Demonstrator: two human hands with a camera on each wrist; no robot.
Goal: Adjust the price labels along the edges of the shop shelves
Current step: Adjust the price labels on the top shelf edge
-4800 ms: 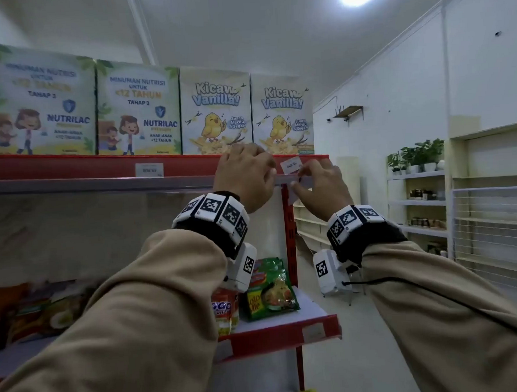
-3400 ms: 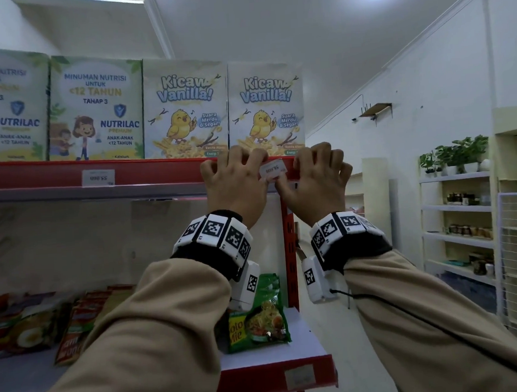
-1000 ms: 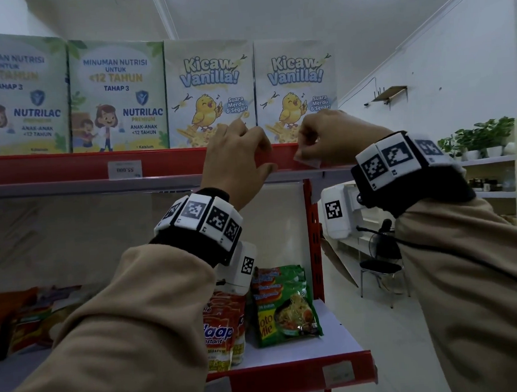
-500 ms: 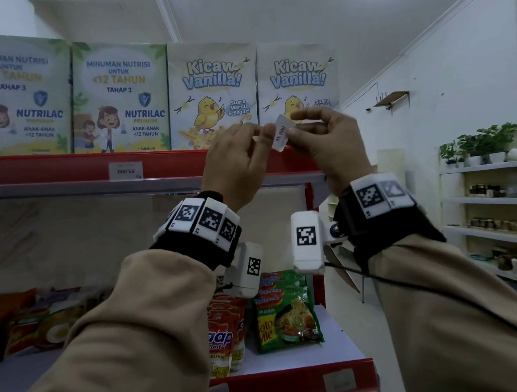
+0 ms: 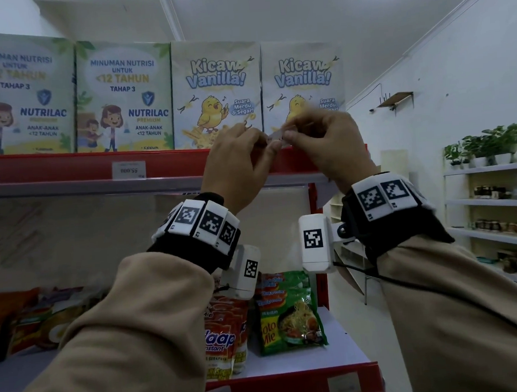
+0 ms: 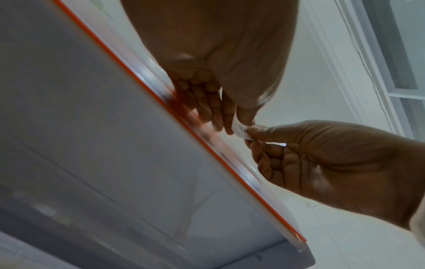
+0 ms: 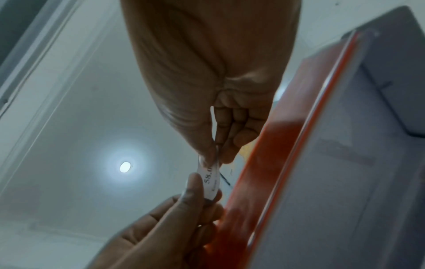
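Both hands held a small white price label just in front of the red edge of the top shelf, at its right end, below a row of cereal and milk boxes. The left hand pinched one end of the slip between thumb and fingertips, and the right hand pinched the other, its remaining fingers curled into the palm. The label was off the rail and in the air, close to the strip but not touching it in the wrist views. Printed digits faced the person; only a "58" could be read, the rest hidden by fingers.

Holding the slip at both ends appeared to keep the thin paper flat and level, likely so it could be lined up with the clear rail before being slid back in. The hands stayed close to the shelf edge, which suggested the label was meant for that same spot under the right-hand box.

A second label sat in the rail further left, apparently upside down and possibly awaiting correction. Noodle packets lay on the shelf below.
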